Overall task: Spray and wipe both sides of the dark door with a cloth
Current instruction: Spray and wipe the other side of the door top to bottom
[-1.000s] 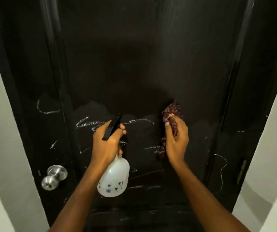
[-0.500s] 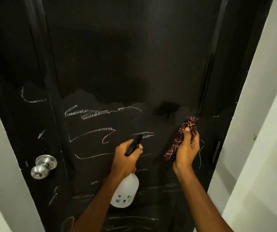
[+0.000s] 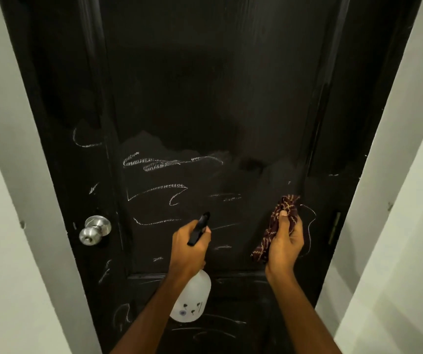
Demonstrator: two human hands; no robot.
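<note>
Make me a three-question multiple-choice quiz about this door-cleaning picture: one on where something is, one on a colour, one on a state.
1. Where on the door is the silver knob?
A. near its left edge
B. near its right edge
C. at the top middle

2. What colour is the body of the spray bottle?
A. green
B. white
C. red

3. What is the right hand doing?
A. turning a key
B. hanging empty
C. gripping the patterned cloth

Answers:
1 A: the knob sits by the left edge.
2 B: the body below the left hand is white, under a black spray head.
3 C: thumb and fingers are curled round the cloth.
</note>
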